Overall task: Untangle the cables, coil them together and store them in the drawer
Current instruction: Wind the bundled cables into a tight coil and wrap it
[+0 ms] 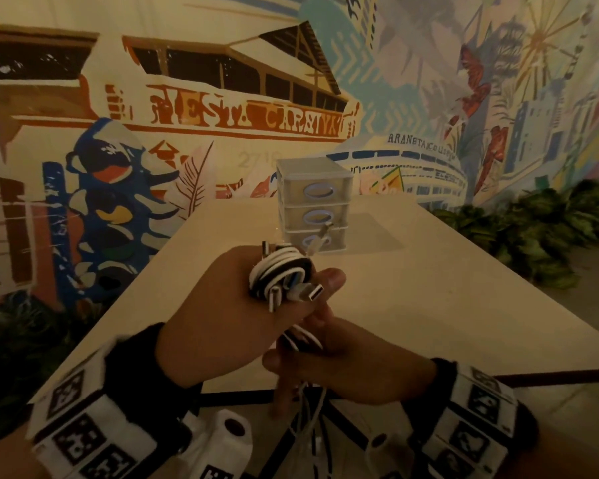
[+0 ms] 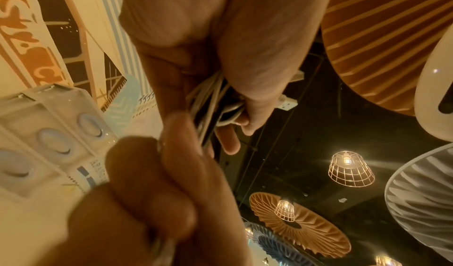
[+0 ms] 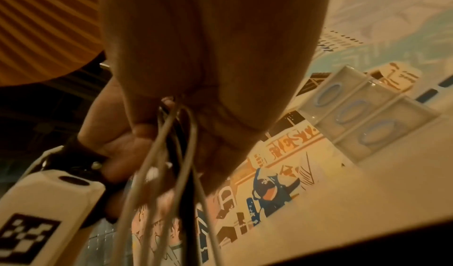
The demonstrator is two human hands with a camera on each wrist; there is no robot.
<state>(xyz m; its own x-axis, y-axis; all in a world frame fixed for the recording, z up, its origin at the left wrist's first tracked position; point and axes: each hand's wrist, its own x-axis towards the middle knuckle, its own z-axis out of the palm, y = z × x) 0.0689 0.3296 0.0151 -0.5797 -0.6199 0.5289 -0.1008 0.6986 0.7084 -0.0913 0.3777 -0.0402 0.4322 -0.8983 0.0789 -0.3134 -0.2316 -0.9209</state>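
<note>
Head cam: L hand (image 1: 222, 305) grips blk/wht cable coil (image 1: 280, 271), USB plug out; R hand (image 1: 353, 361) pinches loose strands (image 1: 305, 402).

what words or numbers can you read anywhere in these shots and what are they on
"ARANETA COLISEUM", small and partly smeared: on the domed building painted in the wall mural.
"27'16" or similar, faint, unsure: on the mural above the mini drawer unit.
Large orange lettering on the painted building's banner: too stylised to read with confidence.
Black-and-white square marker codes on the wrist cameras: patterns, no text.
Drawer unit, cable bundle: no text visible.
</note>
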